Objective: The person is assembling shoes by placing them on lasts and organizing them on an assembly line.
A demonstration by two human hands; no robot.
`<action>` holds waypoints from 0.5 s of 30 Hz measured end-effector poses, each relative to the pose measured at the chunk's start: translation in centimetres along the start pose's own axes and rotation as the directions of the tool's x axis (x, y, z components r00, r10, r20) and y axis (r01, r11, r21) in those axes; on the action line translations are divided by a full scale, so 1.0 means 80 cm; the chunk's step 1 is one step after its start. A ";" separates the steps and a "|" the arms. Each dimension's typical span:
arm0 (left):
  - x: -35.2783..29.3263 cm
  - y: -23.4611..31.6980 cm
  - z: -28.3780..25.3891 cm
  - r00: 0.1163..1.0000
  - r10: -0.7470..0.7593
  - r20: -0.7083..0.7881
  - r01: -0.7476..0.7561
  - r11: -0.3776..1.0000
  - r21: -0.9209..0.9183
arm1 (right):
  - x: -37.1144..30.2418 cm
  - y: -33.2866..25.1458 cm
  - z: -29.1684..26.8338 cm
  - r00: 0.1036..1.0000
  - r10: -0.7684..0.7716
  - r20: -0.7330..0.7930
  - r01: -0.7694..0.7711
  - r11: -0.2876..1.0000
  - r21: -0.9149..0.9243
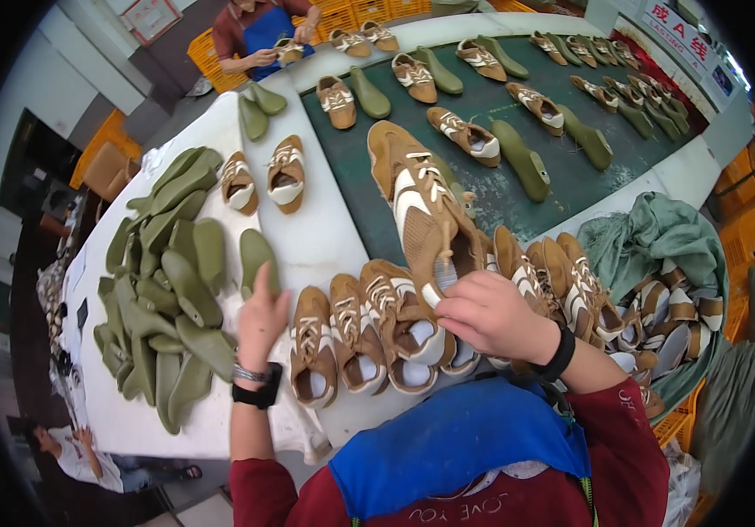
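Observation:
My right hand [493,314] pinches the heel end of a tan sneaker [417,198] with white stripes and laces, lifted with its toe pointing away. My left hand [263,321] has its index finger and thumb apart. It is at the near end of a green shoe last [257,260] lying on the white tabletop; whether they touch I cannot tell. Just right of that hand, a row of similar sneakers [358,338] stands side by side, partly behind the lifted one. Farther off on the white surface lie a pair of sneakers [286,174] and a pair of green lasts [254,116].
Green shoe lasts [186,290] are heaped on the left. Ahead, a dark green belt [342,180] carries sneakers and lasts [520,158] in groups. At right, a cloth-lined container [658,237] holds more sneakers. Across the table, a co-worker [263,39] in a blue apron handles a shoe.

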State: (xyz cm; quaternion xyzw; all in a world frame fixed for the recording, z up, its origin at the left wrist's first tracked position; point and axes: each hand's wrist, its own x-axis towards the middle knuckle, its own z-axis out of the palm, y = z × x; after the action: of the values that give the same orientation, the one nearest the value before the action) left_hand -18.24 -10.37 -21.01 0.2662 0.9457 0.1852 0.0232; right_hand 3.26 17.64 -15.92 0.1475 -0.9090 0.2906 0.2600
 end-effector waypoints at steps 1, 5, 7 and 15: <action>-0.017 0.053 -0.001 0.997 0.071 -0.038 -0.079 0.950 -0.302 | -0.004 -0.007 0.004 0.998 -0.045 0.031 0.047 0.997 -0.059; -0.077 0.215 -0.001 0.977 0.211 -0.033 -0.195 0.822 -0.536 | -0.027 -0.033 0.023 0.982 -0.176 0.069 0.183 0.977 -0.110; -0.085 0.221 0.017 0.978 0.175 -0.117 -0.209 0.869 -0.447 | -0.037 -0.043 0.015 0.958 -0.226 0.174 0.246 0.964 -0.103; -0.124 0.261 0.020 0.905 0.313 -0.287 -0.406 0.837 -0.368 | -0.054 -0.048 -0.057 0.934 0.230 -0.272 -0.257 0.964 -0.069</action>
State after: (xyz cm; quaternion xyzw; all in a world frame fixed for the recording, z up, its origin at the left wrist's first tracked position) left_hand 0.86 1.57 -15.45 0.4070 0.8130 0.4123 -0.0579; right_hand 10.15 17.91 -13.42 -0.0197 -0.8917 0.2902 0.3467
